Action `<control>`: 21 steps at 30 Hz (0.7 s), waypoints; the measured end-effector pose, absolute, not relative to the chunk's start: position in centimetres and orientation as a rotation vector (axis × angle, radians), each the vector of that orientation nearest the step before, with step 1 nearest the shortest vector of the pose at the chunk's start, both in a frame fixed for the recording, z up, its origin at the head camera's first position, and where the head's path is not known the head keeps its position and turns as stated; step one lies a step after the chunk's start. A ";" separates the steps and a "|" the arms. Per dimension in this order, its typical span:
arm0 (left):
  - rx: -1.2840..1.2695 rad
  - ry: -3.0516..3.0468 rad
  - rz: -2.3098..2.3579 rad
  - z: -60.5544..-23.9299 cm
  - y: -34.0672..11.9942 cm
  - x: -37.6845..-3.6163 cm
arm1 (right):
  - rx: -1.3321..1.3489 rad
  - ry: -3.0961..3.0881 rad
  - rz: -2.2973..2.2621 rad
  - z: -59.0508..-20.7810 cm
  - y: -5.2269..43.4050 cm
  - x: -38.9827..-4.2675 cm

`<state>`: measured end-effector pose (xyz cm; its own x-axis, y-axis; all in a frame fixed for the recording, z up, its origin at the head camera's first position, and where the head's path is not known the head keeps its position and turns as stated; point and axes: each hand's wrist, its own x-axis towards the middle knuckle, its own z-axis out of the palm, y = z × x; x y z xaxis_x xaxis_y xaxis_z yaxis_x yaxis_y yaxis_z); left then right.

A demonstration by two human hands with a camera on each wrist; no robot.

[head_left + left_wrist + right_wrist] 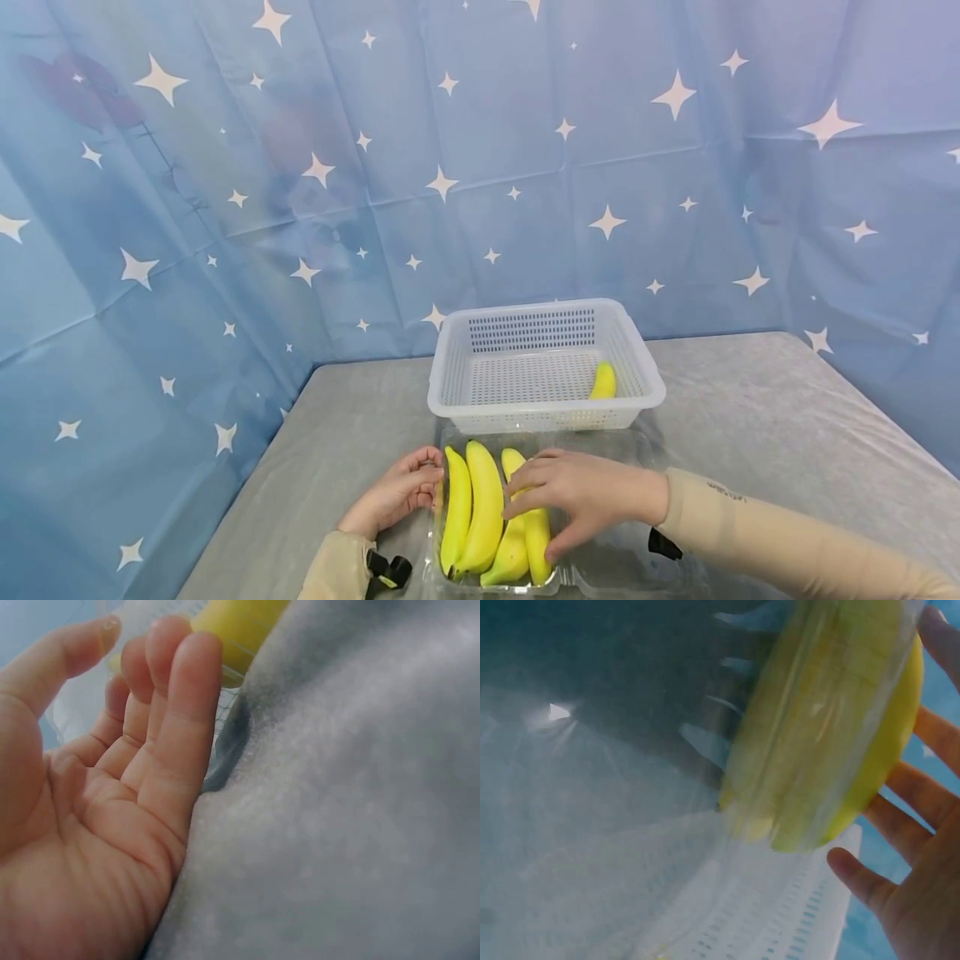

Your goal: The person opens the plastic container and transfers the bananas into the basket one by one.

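Several yellow bananas (482, 508) lie side by side in a clear plastic clamshell box (517, 589). My right hand (581, 496) is over the rightmost banana (537, 546), thumb near its lower end and fingers spread across its upper part. The right wrist view shows those spread fingers (911, 825) along the bananas' side, seen through the clear plastic. At the box's left edge is my left hand (401, 487), fingers loosely bent and fingertips right at the wall. In the left wrist view its palm (112, 810) holds nothing.
Behind the box stands a white perforated plastic basket (525, 410) with one banana (603, 382) at its right side. The box's clear lid half (615, 567) lies to the right, under my right forearm. Grey cloth (772, 433) covers the table; a blue star-patterned curtain (510, 217) hangs behind.
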<state>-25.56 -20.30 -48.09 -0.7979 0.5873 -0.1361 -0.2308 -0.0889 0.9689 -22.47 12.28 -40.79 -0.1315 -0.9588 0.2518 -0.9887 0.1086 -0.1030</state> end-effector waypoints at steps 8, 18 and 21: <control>0.377 1.640 1.930 -48.3 -20.4 -25.7 | 2.007 -2.290 0.382 -41.2 12.5 -22.5; 0.427 1.613 1.953 -48.3 -20.3 -25.6 | 2.013 -2.273 0.340 -40.9 12.4 -22.6; 0.424 1.615 1.950 -48.3 -20.3 -25.7 | 2.015 -2.275 0.313 -40.7 12.3 -22.5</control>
<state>-25.67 -20.29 -48.27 -0.7895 0.6037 -0.1108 -0.2214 -0.1116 0.9688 -22.54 12.31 -40.74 -0.1279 -0.9715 0.1995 -0.9893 0.1107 -0.0953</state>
